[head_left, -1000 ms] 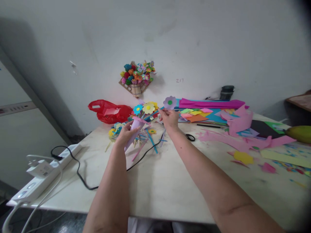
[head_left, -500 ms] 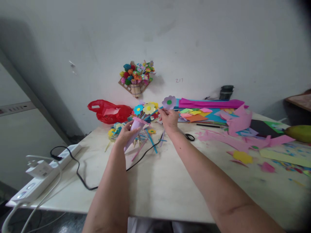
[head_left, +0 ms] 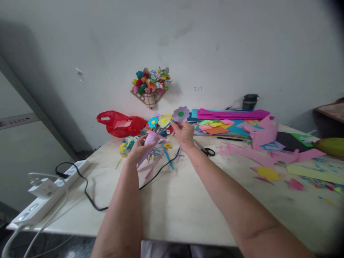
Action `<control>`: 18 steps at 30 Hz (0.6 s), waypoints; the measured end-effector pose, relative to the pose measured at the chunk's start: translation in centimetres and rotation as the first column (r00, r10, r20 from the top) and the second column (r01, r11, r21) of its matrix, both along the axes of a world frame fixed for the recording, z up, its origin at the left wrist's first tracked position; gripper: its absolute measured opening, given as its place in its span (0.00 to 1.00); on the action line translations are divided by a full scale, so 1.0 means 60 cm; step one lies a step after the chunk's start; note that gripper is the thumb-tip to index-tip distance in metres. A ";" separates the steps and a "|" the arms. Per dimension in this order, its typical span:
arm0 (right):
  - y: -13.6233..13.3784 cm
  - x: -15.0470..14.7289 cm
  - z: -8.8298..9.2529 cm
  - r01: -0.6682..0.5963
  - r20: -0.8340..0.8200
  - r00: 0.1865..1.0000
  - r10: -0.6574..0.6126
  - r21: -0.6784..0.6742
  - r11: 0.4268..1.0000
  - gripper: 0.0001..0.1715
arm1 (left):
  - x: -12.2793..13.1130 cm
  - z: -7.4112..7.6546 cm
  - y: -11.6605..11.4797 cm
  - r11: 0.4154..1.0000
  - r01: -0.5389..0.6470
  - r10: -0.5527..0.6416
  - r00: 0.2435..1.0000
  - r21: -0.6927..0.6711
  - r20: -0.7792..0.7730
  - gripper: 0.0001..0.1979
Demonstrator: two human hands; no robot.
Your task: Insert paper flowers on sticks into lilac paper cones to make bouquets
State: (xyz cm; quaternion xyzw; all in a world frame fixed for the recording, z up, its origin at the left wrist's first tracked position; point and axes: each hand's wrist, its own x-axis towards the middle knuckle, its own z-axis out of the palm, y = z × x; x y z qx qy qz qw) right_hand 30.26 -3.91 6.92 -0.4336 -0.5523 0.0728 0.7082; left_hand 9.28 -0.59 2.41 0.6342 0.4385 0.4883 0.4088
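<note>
My left hand (head_left: 139,147) is wrapped round a lilac paper vase (head_left: 149,145) with a pink frilled rim, tilted to the right above the table. Paper flowers show at its mouth, among them a blue flower (head_left: 153,122) and a pale yellow flower (head_left: 164,120); whether all of them stand in the vase I cannot tell. Just right of these, my right hand (head_left: 184,133) pinches a purple paper flower (head_left: 181,114) with a green centre, near its head. Its stem is mostly hidden by the fingers. Black-handled scissors (head_left: 208,151) lie beside my right wrist.
Behind my left hand sits a red plastic bag (head_left: 122,123). Coloured paper sheets (head_left: 233,114) and pink scraps (head_left: 248,152) spread over the right side. A white power strip (head_left: 53,191) lies at left, and a black cable (head_left: 158,172) crosses the table. A flower decoration (head_left: 150,100) hangs on the wall.
My right hand has moved a little left with the purple flower, bringing it closer to the yellow flower and the vase. The left hand and vase have barely moved.
</note>
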 end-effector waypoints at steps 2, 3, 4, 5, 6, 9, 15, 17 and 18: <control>-0.002 0.000 0.001 0.020 0.024 1.000 -0.019 -0.007 1.000 0.20 | 0.001 0.002 -0.003 1.000 -0.005 0.005 1.000 -0.006 -0.004 0.39; -0.003 0.000 0.002 0.027 0.033 0.999 -0.027 -0.007 1.000 0.19 | 0.002 0.004 -0.005 1.000 -0.004 0.004 1.000 -0.007 0.001 0.39; -0.003 0.000 0.002 0.034 0.045 0.998 -0.034 -0.003 0.999 0.19 | 0.003 0.005 -0.007 1.000 0.000 0.000 1.000 -0.008 0.009 0.39; -0.003 0.001 0.002 0.042 0.059 0.997 -0.042 0.002 0.999 0.19 | 0.004 0.006 -0.009 1.000 0.004 -0.004 1.000 -0.008 0.018 0.39; -0.003 0.001 0.002 0.055 0.076 0.996 -0.055 0.007 0.998 0.19 | 0.004 0.007 -0.010 1.000 0.007 -0.007 1.000 -0.007 0.025 0.39; -0.002 0.000 0.003 0.121 0.140 0.983 -0.122 0.012 0.993 0.19 | 0.005 0.009 -0.013 1.000 0.012 -0.012 0.999 -0.001 0.033 0.39; 0.002 0.001 0.003 0.127 0.154 0.980 -0.123 -0.013 0.992 0.17 | 0.003 0.006 -0.010 1.000 0.015 -0.015 0.999 -0.001 0.035 0.37; 0.004 0.001 0.004 0.087 0.112 0.990 -0.084 -0.022 0.996 0.14 | 0.002 0.005 -0.009 1.000 0.024 -0.024 0.999 -0.001 0.039 0.37; 0.005 0.000 0.005 0.071 0.095 0.993 -0.068 -0.025 0.997 0.13 | 0.002 0.004 -0.008 1.000 0.027 -0.027 0.999 0.002 0.041 0.38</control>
